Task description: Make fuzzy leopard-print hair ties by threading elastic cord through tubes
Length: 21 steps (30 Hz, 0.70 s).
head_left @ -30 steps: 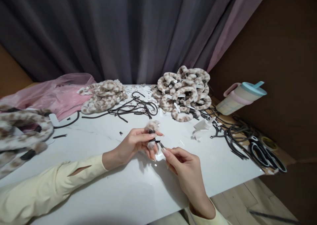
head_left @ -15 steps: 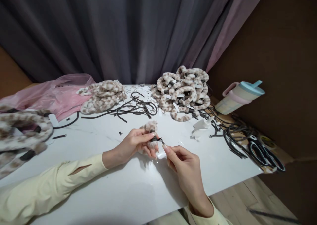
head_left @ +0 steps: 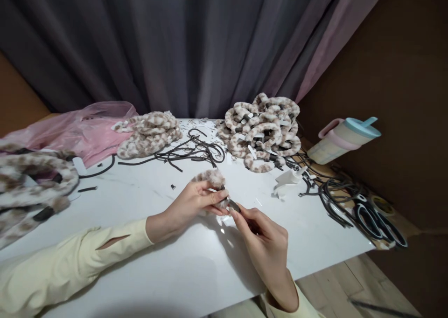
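Note:
My left hand (head_left: 196, 201) is closed around a spotted brown-and-white plush ring (head_left: 209, 177) with a black band, held just above the table. Most of the ring is hidden behind my fingers. In my right hand (head_left: 264, 234) a small dark tool (head_left: 234, 205) is gripped, its narrow tip at the black band near my left thumb. Its exact kind is hard to make out, as my fingers cover the rest. Under my hands, a white scrap (head_left: 227, 221) shows on the white table (head_left: 147, 271).
Plush rings are heaped at the back right (head_left: 266, 129), with another plush pile (head_left: 150, 134) and more rings (head_left: 38, 183) to the left. Black cords (head_left: 196, 151), a pink bag (head_left: 94, 127), a white bottle (head_left: 290, 182), scissors (head_left: 371, 220) and a lidded cup (head_left: 336, 143) lie around.
My right hand has turned slightly, bringing more of the dark tool into view against the band. My left fingers have shifted on the plush ring. The view has moved a little.

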### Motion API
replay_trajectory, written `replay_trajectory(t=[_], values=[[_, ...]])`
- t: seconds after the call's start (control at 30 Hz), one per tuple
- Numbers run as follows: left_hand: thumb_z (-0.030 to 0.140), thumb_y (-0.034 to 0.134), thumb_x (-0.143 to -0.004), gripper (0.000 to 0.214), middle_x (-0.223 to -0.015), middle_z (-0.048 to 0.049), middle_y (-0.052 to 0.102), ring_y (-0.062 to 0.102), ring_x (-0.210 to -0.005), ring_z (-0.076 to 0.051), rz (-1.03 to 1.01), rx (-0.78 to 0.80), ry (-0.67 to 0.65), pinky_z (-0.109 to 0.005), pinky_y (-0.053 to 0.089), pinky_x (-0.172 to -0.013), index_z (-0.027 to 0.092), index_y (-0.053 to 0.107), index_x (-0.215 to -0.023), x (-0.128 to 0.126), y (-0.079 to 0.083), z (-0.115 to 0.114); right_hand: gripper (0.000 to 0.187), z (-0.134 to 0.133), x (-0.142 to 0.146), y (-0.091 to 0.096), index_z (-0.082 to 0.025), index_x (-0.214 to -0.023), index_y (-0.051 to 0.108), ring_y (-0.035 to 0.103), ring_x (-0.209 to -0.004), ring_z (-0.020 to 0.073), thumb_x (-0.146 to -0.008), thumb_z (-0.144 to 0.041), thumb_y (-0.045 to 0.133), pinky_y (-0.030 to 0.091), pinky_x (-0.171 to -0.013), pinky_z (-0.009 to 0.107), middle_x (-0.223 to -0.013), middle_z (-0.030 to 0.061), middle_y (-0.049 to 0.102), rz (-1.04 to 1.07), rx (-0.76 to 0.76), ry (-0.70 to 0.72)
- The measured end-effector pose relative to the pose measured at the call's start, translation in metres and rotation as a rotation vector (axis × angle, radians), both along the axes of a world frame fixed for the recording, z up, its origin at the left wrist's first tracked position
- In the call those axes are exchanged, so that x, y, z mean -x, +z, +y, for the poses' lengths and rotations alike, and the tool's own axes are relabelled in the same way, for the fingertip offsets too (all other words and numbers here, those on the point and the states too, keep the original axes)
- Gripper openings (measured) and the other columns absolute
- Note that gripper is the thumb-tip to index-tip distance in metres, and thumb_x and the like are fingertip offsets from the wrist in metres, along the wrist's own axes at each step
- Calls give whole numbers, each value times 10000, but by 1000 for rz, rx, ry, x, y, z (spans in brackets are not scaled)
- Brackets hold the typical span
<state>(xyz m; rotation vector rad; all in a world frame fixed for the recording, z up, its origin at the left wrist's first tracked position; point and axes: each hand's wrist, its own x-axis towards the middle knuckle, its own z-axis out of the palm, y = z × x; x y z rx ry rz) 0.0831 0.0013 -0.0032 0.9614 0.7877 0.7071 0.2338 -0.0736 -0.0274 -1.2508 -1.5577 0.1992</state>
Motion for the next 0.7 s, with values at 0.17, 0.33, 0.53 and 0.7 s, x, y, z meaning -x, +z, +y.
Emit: replay_trajectory(t=[0.17, 0.33, 0.53, 0.7], values=[[324, 807, -618, 372, -759, -34, 678, 666, -631, -121, -17, 57, 62, -188, 545, -626, 85, 639, -849, -2, 5, -2, 49, 3, -5, 1, -117, -793, 586, 426, -473, 65, -841, -116, 590, 352, -455, 191, -580, -11, 533, -297, -151, 1], [279, 778, -667, 300, -780, -34, 675, 673, -630, -121, 25, 110, 89, -196, 547, -650, 95, 629, -852, -1, 5, -2, 77, 7, -11, 0, -117, -933, 587, 480, -478, 69, -862, -145, 583, 342, -443, 190, -600, -11, 558, -465, -205, -6], [276, 759, -693, 266, -715, -37, 668, 679, -640, -135, 72, 132, 102, -190, 530, -635, 90, 618, -822, -1, 3, -1, 79, 10, -17, 4, -135, -874, 608, 457, -457, 69, -879, -191, 553, 359, -437, 183, -576, -18, 544, -399, -128, 69], [307, 763, -688, 281, -724, -47, 676, 668, -622, -124, 89, 129, 91, -191, 516, -620, 90, 633, -810, 0, 6, 1, 123, 12, -26, 11, -156, -743, 596, 426, -453, 68, -857, -199, 578, 369, -450, 188, -577, -9, 565, -302, -33, 107]])
